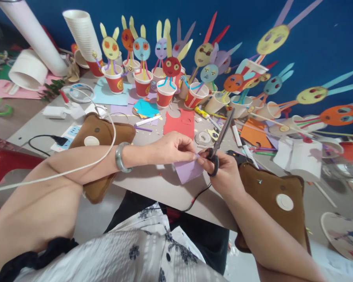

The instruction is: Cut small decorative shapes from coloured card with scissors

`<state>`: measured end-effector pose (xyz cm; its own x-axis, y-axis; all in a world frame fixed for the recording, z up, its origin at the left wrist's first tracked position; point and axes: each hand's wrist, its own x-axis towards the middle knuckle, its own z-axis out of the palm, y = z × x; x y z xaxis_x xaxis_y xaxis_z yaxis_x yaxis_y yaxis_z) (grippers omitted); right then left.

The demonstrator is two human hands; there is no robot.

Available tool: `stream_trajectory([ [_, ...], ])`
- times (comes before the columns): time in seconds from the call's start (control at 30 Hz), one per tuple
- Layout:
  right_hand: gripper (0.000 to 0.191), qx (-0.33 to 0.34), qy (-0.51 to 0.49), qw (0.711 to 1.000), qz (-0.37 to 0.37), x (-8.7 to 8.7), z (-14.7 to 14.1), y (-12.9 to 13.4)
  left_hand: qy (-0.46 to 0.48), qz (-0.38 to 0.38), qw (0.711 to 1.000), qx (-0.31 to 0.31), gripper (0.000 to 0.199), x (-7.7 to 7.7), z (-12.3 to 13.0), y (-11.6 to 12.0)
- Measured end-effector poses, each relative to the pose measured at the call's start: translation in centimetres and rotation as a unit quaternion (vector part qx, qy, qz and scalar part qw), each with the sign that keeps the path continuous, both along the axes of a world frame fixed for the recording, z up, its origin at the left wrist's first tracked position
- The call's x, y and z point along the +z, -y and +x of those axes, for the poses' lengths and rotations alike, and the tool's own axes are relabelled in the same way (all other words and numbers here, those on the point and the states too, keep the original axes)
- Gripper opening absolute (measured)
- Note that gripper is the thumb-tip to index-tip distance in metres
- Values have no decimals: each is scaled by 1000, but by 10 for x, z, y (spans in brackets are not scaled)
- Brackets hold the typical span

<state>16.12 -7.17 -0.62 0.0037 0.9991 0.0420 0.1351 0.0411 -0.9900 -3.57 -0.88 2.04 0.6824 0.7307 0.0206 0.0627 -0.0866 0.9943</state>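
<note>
Near the table's front edge, my left hand [176, 148] pinches the top of a purple paper sheet [188, 170] between thumb and fingers. My right hand [223, 172] is wrapped round the black handles of a pair of scissors [222, 135], whose blades point up and away from me. The thumb and fingertips of that hand also touch the upper right corner of the purple sheet. The fingertips of both hands are close together. Beyond my left hand lies a red paper sheet [181, 122] with cut-outs.
Behind stand several paper cups [166, 94] with paper rabbit faces. A stack of white cups [79, 29] leans at the back left. Brown cushions [106, 129] lie on both sides. A white cable [76, 169] crosses my left forearm. Markers [237, 134] and orange paper [255, 133] lie right.
</note>
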Motion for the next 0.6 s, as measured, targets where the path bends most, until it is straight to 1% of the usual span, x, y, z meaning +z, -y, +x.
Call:
stream_trajectory([
  [0.07, 28, 3, 16, 1000, 0, 5, -3, 0, -13, 3, 1000, -14, 11, 1, -1, -1],
  [0.17, 26, 27, 48, 998, -5, 12, -4, -1, -48, 1, 997, -52, 21, 4, -3, -5],
  [0.27, 26, 44, 55, 997, -11, 14, -3, -2, -52, -2, 996, -72, 27, 5, -5, -9],
  [0.53, 22, 144, 68, 985, -68, 11, 1, -1, -42, -29, 987, -154, 4, 4, -6, -7],
  [0.6, 23, 166, 87, 980, -72, 11, 2, 0, -51, -40, 981, -185, 2, 3, -6, -7],
])
